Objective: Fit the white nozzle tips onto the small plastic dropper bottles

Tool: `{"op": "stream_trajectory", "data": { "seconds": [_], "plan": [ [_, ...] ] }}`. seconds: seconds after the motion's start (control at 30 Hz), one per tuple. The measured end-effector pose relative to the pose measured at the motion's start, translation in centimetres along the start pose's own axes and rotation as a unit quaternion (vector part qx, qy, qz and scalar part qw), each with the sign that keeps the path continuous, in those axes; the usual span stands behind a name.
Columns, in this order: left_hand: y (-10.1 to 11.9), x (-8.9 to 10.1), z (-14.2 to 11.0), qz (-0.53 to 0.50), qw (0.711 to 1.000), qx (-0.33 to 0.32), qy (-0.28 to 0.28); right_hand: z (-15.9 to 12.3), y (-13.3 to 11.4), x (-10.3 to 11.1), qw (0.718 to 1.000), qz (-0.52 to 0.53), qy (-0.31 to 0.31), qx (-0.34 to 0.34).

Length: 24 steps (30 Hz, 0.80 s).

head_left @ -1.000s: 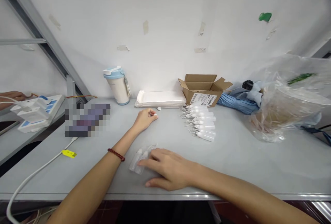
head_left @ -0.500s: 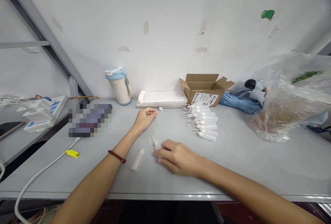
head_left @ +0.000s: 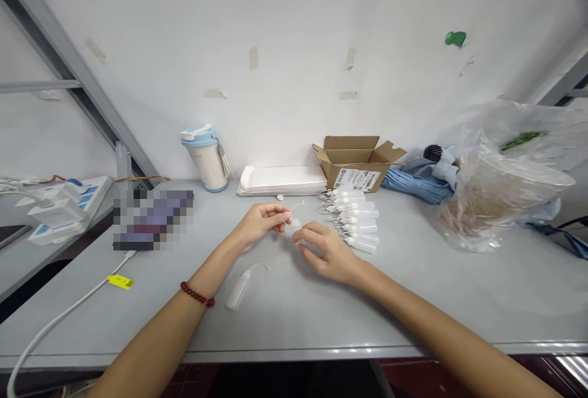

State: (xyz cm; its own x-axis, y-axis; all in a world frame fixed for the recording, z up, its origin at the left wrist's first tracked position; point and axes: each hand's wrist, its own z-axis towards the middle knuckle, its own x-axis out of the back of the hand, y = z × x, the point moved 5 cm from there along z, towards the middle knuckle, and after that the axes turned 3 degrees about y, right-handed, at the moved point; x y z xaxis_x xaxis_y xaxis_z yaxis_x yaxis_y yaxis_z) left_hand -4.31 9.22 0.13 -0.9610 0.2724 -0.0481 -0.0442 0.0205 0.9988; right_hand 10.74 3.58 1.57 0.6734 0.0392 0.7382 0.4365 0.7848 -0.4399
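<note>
A small clear plastic bottle (head_left: 296,225) with a white cord is raised between my two hands above the table. My right hand (head_left: 327,252) holds its body, thumb and fingers bent around it and partly hiding it. At the bottle's left side my left hand (head_left: 261,224) is pinched, fingertips near the base of the cord; what sits inside that pinch is too small to make out. Below the left hand lies a second clear bottle (head_left: 237,291), tilted, its cord stretching right. Several similar bottles (head_left: 361,225) lie in a row beyond the right hand.
Behind stand an open cardboard box (head_left: 353,168) and a stack of white envelopes (head_left: 282,180), with a small white piece (head_left: 280,198) in front. A tumbler (head_left: 206,159), a pixelated phone-like object (head_left: 156,220) and a cable (head_left: 68,306) are left; a plastic bag (head_left: 500,190) is right.
My right hand has lifted the bottle off the table and brought it up to my left hand. The left hand has moved slightly right and closer to me. The view has shifted slightly.
</note>
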Motion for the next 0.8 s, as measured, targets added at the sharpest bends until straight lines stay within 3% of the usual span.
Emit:
{"op": "stream_trajectory", "data": {
  "seconds": [0.3, 0.57, 0.7, 0.8],
  "plan": [
    [-0.2, -0.4, -0.1, -0.009, 0.998, 0.007, -0.061, 0.3, 1.0, -0.1, 0.995, 0.077, -0.028, -0.055],
    [0.2, -0.9, -0.4, 0.099, 0.990, -0.026, -0.100, 0.3, 2.1, 0.1, 0.983, 0.133, -0.040, -0.123],
    [0.3, -1.2, -0.5, 0.118, 0.986, -0.039, -0.111, 0.3, 2.4, 0.3, 0.956, 0.235, -0.031, -0.170],
    [0.3, -1.3, -0.6, 0.126, 0.985, -0.046, -0.109, 0.3, 2.9, 0.1, 0.911, 0.348, -0.005, -0.223]
  ]
}}
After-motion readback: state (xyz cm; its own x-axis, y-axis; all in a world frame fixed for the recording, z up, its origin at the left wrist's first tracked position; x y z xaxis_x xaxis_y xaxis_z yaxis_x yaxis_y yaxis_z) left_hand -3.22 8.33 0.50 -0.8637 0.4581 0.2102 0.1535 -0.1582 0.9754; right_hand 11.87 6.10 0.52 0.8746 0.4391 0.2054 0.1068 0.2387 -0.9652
